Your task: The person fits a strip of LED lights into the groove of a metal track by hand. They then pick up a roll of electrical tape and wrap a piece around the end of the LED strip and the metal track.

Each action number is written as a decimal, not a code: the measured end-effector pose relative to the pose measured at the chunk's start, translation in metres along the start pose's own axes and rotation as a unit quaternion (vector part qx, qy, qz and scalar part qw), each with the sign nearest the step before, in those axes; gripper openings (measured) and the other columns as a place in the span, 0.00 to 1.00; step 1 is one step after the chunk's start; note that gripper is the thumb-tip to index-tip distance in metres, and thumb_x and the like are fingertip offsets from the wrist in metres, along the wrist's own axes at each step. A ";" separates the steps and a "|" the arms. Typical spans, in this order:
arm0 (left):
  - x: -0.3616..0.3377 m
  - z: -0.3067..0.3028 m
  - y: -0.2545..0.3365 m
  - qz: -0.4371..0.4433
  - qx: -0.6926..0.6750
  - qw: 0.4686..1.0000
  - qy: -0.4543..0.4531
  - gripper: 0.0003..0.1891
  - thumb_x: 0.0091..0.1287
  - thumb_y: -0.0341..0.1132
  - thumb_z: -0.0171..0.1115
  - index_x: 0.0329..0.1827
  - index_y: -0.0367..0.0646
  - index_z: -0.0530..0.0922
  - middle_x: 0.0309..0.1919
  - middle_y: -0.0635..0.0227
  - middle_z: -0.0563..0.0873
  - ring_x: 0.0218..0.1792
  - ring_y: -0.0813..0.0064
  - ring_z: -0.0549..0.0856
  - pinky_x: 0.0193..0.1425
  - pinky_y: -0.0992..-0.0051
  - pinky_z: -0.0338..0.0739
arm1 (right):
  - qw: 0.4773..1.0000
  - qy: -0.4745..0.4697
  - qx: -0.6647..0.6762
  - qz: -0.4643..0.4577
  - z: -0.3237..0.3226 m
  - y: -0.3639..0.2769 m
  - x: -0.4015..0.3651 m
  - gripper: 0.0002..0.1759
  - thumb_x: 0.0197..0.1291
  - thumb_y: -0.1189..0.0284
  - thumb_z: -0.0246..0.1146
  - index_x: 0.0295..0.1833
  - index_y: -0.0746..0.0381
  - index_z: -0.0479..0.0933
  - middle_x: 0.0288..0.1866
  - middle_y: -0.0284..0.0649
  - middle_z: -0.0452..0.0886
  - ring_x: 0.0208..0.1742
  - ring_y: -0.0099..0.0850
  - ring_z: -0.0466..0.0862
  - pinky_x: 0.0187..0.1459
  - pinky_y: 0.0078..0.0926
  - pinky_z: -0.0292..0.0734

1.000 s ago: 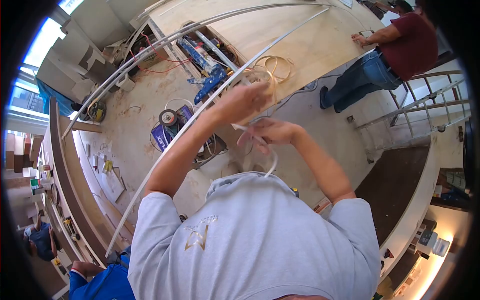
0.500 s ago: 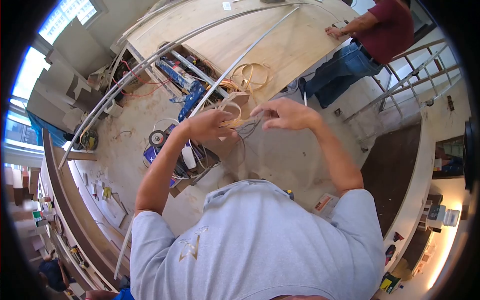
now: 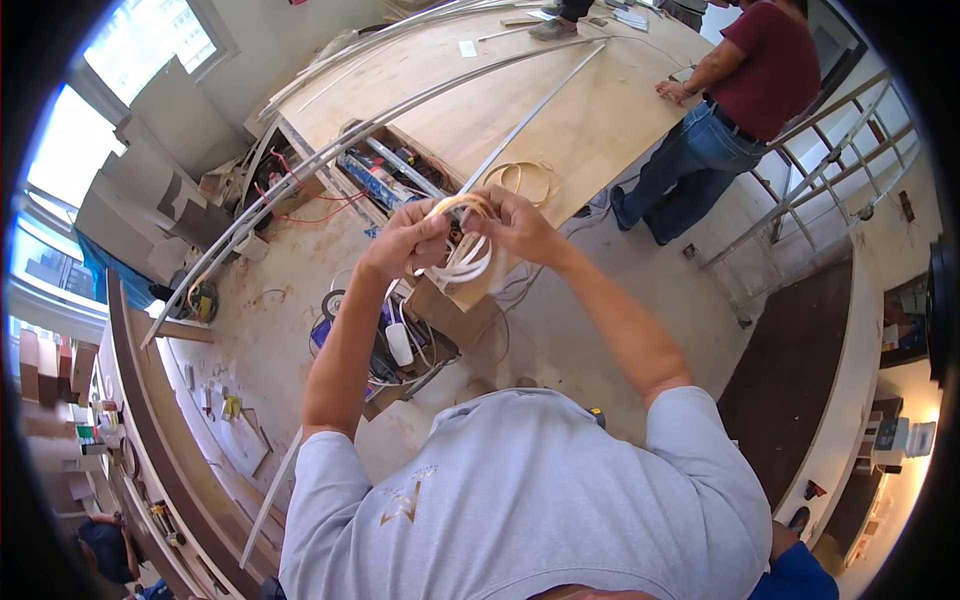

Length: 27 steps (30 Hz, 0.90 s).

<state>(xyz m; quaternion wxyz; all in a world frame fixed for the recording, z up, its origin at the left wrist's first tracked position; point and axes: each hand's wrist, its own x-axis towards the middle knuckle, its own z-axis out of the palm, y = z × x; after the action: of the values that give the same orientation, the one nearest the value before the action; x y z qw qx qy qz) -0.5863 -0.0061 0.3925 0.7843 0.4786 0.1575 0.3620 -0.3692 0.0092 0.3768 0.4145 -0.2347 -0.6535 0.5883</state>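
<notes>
A loosely coiled white and tan strip point(image 3: 468, 262) is held up in front of the chest between both hands. My left hand point(image 3: 408, 238) has its fingers closed on the coil's left side. On the upper right of the coil, my right hand point(image 3: 515, 225) grips the strip with bent fingers. Behind the hands, another pale coil point(image 3: 524, 182) lies on the large plywood sheet point(image 3: 570, 115). Below them are a cardboard box point(image 3: 452, 308) and a container of tools with a white object point(image 3: 399, 344).
A person in a dark red shirt point(image 3: 772, 70) leans at the plywood's right edge. Someone's shoe point(image 3: 553, 30) rests on the sheet. Long metal strips point(image 3: 300, 170) cross at left. A metal ladder point(image 3: 845, 165) is at right. Tools fill an open compartment point(image 3: 385, 172).
My hands have come together around a coil and now grip it; before, they were apart with loose fingers. The view has shifted slightly, and a shoe now shows on the plywood.
</notes>
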 end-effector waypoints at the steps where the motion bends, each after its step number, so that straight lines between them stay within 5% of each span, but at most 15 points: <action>1: 0.000 -0.001 -0.001 0.021 -0.009 1.000 0.018 0.11 0.73 0.39 0.55 0.34 0.44 0.70 0.16 0.81 0.65 0.12 0.89 0.61 0.13 0.84 0.52 | 1.000 0.020 0.019 0.013 0.003 0.003 0.002 0.16 0.66 0.72 0.61 0.56 0.67 0.71 0.38 0.30 0.76 0.38 0.17 0.77 0.41 0.16 0.77; 6: 0.002 0.003 0.005 0.026 0.175 0.964 0.201 0.15 0.74 0.41 0.54 0.50 0.38 0.76 0.21 0.78 0.72 0.20 0.88 0.70 0.21 0.85 0.65 | 0.994 0.112 0.003 0.017 0.018 0.020 0.021 0.14 0.72 0.71 0.52 0.58 0.66 0.71 0.31 0.29 0.73 0.29 0.16 0.73 0.33 0.15 0.72; 14: -0.001 0.005 0.019 0.104 0.232 0.886 0.387 0.18 0.74 0.41 0.55 0.55 0.33 0.76 0.24 0.78 0.72 0.18 0.90 0.66 0.19 0.85 0.58 | 0.988 0.146 -0.039 -0.011 0.049 0.020 0.051 0.17 0.74 0.70 0.47 0.63 0.63 0.69 0.27 0.28 0.69 0.25 0.16 0.70 0.27 0.15 0.67; 17: 0.000 -0.015 0.015 0.187 0.063 0.919 0.342 0.17 0.73 0.41 0.56 0.52 0.34 0.78 0.25 0.77 0.73 0.18 0.88 0.67 0.21 0.83 0.60 | 0.976 0.182 -0.122 0.003 0.057 0.026 0.058 0.15 0.74 0.69 0.47 0.59 0.64 0.70 0.24 0.28 0.68 0.22 0.16 0.68 0.25 0.15 0.67; 22: -0.024 -0.020 0.017 0.114 0.083 0.946 0.292 0.17 0.74 0.42 0.52 0.51 0.35 0.77 0.32 0.71 0.81 0.30 0.83 0.79 0.39 0.81 0.76 | 0.968 0.228 -0.104 -0.008 0.051 0.049 0.077 0.14 0.74 0.67 0.47 0.52 0.65 0.73 0.23 0.30 0.68 0.21 0.19 0.70 0.23 0.20 0.67; 25: -0.040 -0.010 0.006 0.081 0.052 0.945 0.313 0.16 0.74 0.44 0.52 0.44 0.37 0.78 0.30 0.72 0.80 0.30 0.83 0.78 0.40 0.82 0.76 | 0.969 0.233 -0.079 -0.018 0.055 0.051 0.079 0.14 0.74 0.68 0.47 0.52 0.65 0.73 0.23 0.30 0.68 0.20 0.19 0.69 0.23 0.19 0.67; 27: -0.042 -0.018 -0.010 0.104 0.020 0.948 0.299 0.17 0.75 0.44 0.51 0.50 0.37 0.77 0.28 0.73 0.78 0.29 0.83 0.77 0.40 0.79 0.77 | 0.969 0.238 -0.063 0.007 0.060 0.048 0.077 0.14 0.74 0.68 0.47 0.51 0.65 0.73 0.23 0.30 0.67 0.21 0.18 0.68 0.23 0.18 0.66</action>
<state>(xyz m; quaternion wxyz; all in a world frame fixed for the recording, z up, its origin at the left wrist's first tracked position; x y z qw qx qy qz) -0.6222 -0.0278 0.3707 0.6494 0.3779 0.3414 0.5646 -0.4690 0.0455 0.3532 0.5379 -0.3983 -0.5704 0.4761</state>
